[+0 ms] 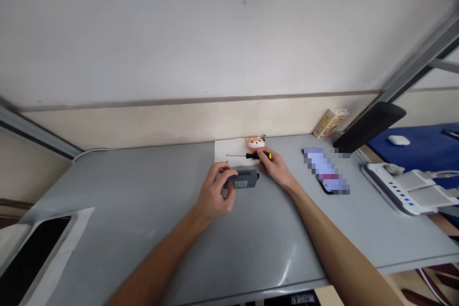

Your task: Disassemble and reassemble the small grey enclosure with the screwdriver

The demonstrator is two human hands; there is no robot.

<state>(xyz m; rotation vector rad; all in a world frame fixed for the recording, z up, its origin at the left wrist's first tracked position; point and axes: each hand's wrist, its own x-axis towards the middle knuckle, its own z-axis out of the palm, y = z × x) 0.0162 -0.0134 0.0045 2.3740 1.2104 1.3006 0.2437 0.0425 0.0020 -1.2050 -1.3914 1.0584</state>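
Vented grey box point(248, 180) just nearside of white sheet point(227, 147), left hand point(218, 190) pinching its left end; right hand point(274, 167), apart, grips screwdriver point(252, 156) over the sheet. Risk: a loose pinch could let the box skid under tool pressure. Left hand masks the box's left end; dark speck point(227, 162) on the sheet unidentifiable.

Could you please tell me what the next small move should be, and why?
Perhaps bring the tip of the screwdriver to the dark box: the left hand holds the box, while the right hand has the screwdriver by its handle, its tip apart from the box, over the white paper.
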